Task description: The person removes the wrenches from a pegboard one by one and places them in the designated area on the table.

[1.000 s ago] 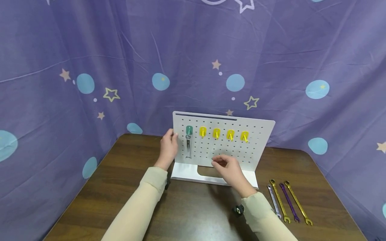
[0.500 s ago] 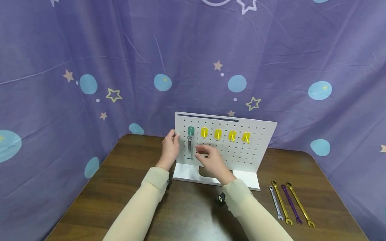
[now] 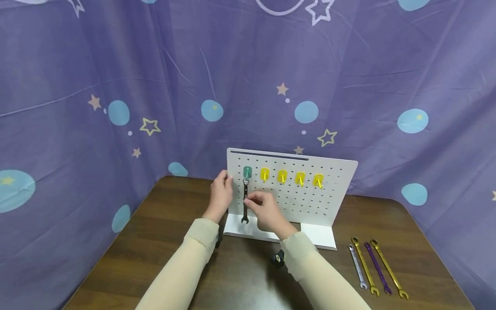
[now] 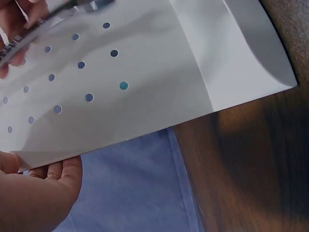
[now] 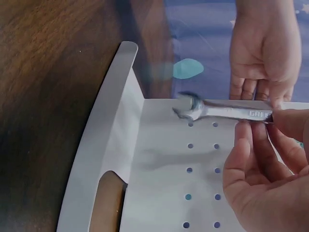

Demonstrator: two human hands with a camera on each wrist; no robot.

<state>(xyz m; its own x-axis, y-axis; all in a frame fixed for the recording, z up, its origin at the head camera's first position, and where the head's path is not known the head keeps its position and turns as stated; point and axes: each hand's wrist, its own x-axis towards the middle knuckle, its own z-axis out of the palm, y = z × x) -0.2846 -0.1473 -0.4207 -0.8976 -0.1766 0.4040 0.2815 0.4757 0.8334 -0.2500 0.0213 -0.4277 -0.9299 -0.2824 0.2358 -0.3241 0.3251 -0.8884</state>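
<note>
A white pegboard [image 3: 298, 206] stands on the table, and my left hand [image 3: 221, 196] grips its left edge, thumb in front and fingers behind, as the left wrist view shows. My right hand [image 3: 267, 213] pinches a silver combination wrench [image 3: 245, 211] by the middle of its shaft. The wrench points downward, its ring end right at the green hook [image 3: 247, 172] and its lower end tilted out from the board. In the right wrist view the open jaw end of the wrench [image 5: 227, 112] sticks out past the fingers. Several yellow hooks [image 3: 282, 176] to the right hold nothing.
Several wrenches lie side by side on the wooden table [image 3: 155, 258] to the right of the board: a silver wrench [image 3: 357, 267], a purple wrench [image 3: 377, 268] and gold ones [image 3: 389, 269]. A purple patterned curtain [image 3: 248, 86] hangs behind the table.
My right hand has moved left across the board's front and taken hold of the hanging silver wrench. The wrench's lower end has swung out from the board. My left hand stays at the edge.
</note>
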